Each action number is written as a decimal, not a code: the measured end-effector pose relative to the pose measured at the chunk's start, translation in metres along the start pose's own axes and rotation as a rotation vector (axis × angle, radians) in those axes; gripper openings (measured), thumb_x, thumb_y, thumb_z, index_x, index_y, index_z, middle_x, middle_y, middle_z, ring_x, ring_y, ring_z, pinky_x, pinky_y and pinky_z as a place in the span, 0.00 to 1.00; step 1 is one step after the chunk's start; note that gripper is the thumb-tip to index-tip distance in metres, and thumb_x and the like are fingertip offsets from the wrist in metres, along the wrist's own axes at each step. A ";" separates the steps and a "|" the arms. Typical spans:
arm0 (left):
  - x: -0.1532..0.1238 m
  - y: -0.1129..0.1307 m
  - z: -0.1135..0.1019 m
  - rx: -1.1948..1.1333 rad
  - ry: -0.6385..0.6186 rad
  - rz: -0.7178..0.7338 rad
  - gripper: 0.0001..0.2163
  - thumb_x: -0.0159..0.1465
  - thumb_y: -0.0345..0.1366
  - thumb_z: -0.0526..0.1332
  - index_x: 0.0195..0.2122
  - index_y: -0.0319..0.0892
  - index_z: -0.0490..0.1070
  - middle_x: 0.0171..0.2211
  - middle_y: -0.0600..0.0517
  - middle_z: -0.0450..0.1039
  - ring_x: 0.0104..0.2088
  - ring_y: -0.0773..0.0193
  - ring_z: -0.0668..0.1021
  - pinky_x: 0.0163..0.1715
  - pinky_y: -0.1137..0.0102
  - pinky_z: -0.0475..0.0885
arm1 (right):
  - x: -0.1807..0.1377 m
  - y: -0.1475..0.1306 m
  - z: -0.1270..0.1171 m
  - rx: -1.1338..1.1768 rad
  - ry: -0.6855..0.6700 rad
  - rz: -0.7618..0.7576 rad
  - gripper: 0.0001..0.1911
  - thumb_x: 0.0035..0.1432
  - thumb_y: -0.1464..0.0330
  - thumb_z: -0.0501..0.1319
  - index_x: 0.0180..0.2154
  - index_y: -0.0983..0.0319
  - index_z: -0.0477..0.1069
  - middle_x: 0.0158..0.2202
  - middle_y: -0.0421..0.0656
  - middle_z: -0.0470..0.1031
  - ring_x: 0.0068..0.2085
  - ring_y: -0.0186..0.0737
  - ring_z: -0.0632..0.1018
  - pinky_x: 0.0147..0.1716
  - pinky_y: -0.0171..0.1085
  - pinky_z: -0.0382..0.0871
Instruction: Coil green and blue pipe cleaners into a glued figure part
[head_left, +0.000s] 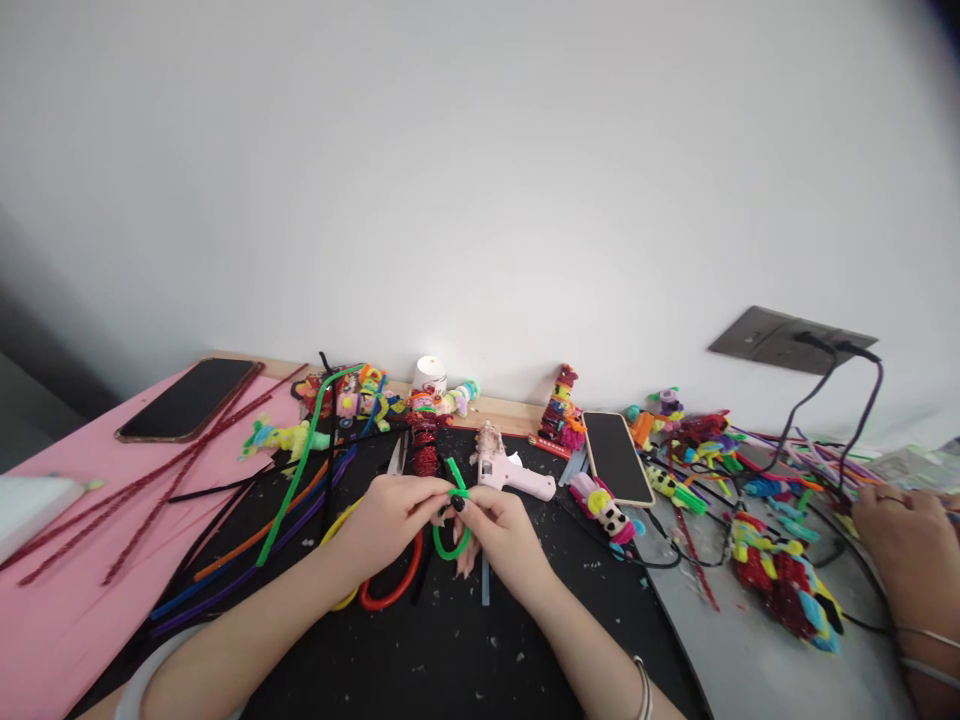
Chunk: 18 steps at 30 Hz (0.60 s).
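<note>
A green pipe cleaner, bent into a loop with a short end sticking up, is pinched between my two hands above the black mat. My left hand closes its fingertips on it from the left. From the right, my right hand grips it with thumb and fingers, dark nail polish on the thumb. Under the hands lie a red pipe cleaner loop and a grey glue stick. Just beyond them are a pale pink glue gun, a dark red tinsel coil and partly hidden scissors.
Several loose pipe cleaners lie left on the black mat and pink board. Phones rest at left and right. Small fuzzy figures crowd the right side, near cables and another person's hand.
</note>
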<state>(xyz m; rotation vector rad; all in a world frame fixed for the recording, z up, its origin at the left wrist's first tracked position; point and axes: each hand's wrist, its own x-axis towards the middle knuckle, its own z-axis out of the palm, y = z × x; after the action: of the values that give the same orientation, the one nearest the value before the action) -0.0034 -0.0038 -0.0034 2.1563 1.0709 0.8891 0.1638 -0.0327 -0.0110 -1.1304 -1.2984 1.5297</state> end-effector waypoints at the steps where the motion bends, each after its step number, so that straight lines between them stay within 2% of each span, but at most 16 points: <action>1: 0.000 -0.001 0.000 -0.001 -0.012 0.009 0.10 0.63 0.35 0.54 0.36 0.44 0.76 0.29 0.52 0.79 0.28 0.64 0.78 0.32 0.73 0.69 | 0.001 0.000 0.000 0.043 0.015 0.017 0.16 0.52 0.57 0.61 0.27 0.63 0.64 0.17 0.34 0.67 0.14 0.33 0.73 0.11 0.28 0.65; 4: 0.000 -0.005 0.000 0.013 -0.054 0.051 0.11 0.63 0.35 0.54 0.37 0.45 0.76 0.29 0.51 0.79 0.28 0.63 0.78 0.33 0.72 0.69 | 0.002 -0.002 0.000 0.165 0.075 0.038 0.19 0.45 0.60 0.68 0.31 0.61 0.59 0.18 0.31 0.68 0.14 0.36 0.75 0.12 0.30 0.68; 7: 0.000 -0.008 0.001 0.060 -0.115 0.102 0.11 0.63 0.33 0.53 0.37 0.45 0.76 0.26 0.51 0.78 0.27 0.63 0.78 0.32 0.73 0.68 | 0.002 -0.005 -0.002 0.206 0.050 0.032 0.23 0.42 0.63 0.70 0.35 0.60 0.59 0.19 0.30 0.68 0.14 0.37 0.75 0.11 0.31 0.69; 12: 0.000 -0.003 0.000 0.082 -0.177 0.114 0.13 0.65 0.35 0.52 0.31 0.43 0.75 0.21 0.53 0.75 0.23 0.65 0.76 0.30 0.73 0.66 | 0.001 -0.008 -0.006 0.148 -0.021 0.023 0.16 0.49 0.61 0.65 0.34 0.62 0.61 0.17 0.31 0.69 0.13 0.34 0.74 0.10 0.28 0.66; 15: 0.001 0.002 -0.001 0.068 -0.225 0.113 0.14 0.65 0.37 0.52 0.27 0.43 0.74 0.19 0.54 0.74 0.23 0.65 0.75 0.30 0.73 0.66 | 0.000 -0.009 -0.006 0.064 -0.006 0.019 0.12 0.53 0.61 0.60 0.30 0.62 0.60 0.13 0.31 0.66 0.11 0.32 0.70 0.08 0.26 0.62; 18: 0.002 0.007 -0.003 0.014 -0.261 0.098 0.14 0.65 0.37 0.52 0.26 0.43 0.74 0.18 0.54 0.74 0.22 0.65 0.75 0.30 0.73 0.66 | 0.000 -0.009 -0.005 -0.038 0.037 0.039 0.11 0.53 0.63 0.59 0.27 0.61 0.58 0.11 0.29 0.63 0.10 0.29 0.67 0.08 0.26 0.58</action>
<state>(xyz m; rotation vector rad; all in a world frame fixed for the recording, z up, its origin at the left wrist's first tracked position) -0.0018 -0.0049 0.0039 2.2775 0.8508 0.6207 0.1693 -0.0300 -0.0020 -1.2094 -1.2924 1.5103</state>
